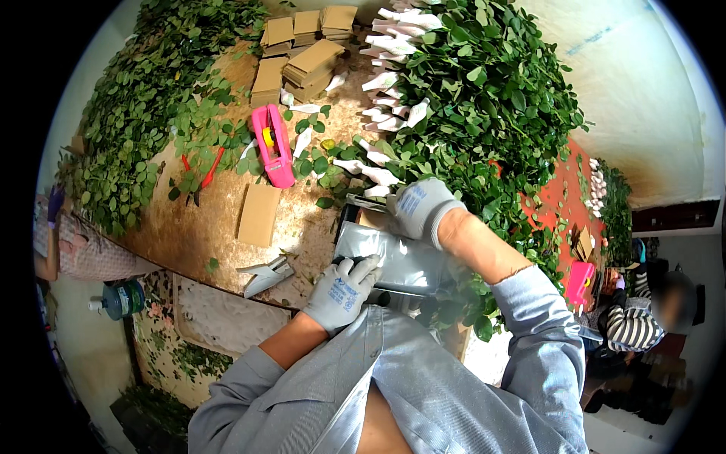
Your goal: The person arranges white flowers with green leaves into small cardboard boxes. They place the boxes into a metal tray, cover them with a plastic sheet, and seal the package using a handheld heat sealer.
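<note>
A dark tray (408, 290) sits against my body at the table's near edge. Clear plastic film (361, 242) covers it, shiny and slightly wrinkled, with brown cardboard (373, 219) partly showing at its far end. My left hand (342, 293), in a grey-white glove, rests on the film's near left part with its fingers stretched out. At the tray's far edge, my gloved right hand (425, 206) is closed; what its fingers hold is hidden. White-wrapped flower heads (378, 178) lie just beyond that hand. Left of the tray is a grey metal stapler (268, 276).
A pink tape dispenser (273, 145), red-handled scissors (212, 168) and a cardboard sheet (259, 215) lie on the wooden table (144, 219). Cardboard stacks (311, 62) stand farther back. Leafy stems (484, 91) pile up right and left. Another person (631, 324) is at the far right.
</note>
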`<state>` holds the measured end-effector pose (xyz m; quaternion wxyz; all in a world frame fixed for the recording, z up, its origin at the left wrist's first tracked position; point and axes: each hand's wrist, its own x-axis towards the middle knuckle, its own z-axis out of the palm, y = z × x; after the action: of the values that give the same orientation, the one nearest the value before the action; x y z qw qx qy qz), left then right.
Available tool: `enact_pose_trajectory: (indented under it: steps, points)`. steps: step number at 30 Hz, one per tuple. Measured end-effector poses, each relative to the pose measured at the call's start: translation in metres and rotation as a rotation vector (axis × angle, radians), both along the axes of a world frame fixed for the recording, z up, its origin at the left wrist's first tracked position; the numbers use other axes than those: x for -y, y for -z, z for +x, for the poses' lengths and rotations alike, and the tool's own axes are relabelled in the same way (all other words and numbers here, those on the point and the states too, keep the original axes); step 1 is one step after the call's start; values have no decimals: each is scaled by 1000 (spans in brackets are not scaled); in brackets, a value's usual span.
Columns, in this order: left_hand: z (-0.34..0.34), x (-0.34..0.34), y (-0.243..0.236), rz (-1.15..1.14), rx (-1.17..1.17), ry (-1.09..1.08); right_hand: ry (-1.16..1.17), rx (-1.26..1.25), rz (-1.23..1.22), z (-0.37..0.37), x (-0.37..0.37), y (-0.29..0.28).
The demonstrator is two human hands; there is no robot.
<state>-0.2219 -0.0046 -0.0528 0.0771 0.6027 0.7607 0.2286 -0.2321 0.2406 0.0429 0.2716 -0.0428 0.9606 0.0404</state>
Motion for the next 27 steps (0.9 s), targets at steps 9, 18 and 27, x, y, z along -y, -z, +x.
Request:
enact_pose_trajectory:
  steps: [9,18,27]
  points:
    - [-2,-1,-7,-55,36,-7,-368,126,35,-4,9,17]
    - [0,-2,-3,-117,28,-28,-606,279,-55,-25,-4,33]
    - [0,-7,7,-24,217,-142,-608,492,-122,-49,2,19]
